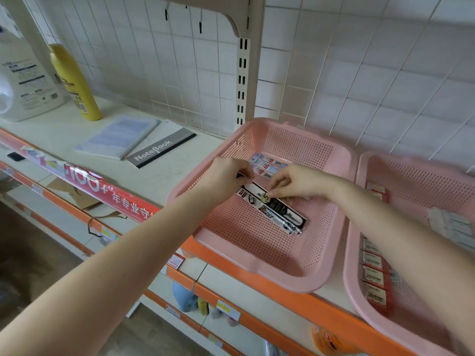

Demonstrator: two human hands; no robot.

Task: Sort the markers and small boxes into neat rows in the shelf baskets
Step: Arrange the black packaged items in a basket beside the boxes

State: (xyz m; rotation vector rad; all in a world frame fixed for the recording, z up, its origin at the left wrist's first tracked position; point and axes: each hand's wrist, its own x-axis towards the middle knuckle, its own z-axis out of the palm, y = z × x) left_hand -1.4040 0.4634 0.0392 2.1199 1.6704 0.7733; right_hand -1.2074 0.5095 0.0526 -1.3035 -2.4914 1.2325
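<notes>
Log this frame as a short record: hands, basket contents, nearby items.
left: left hand pinches far end of black marker packs
right: right hand pinches them beside the round sticker
basket: pink basket also holds light packs at the back
neighbour: second basket holds small boxes in a row
shelf: notebooks, yellow bottle

Both bare forearms stretched forward and converged. Left hand (230,173) sat knuckles-up, fingers curled, pinching the far end of the marker pack (279,213). Right hand (295,182) angled in from the right, thumb and forefinger nipping the pack's middle.
</notes>
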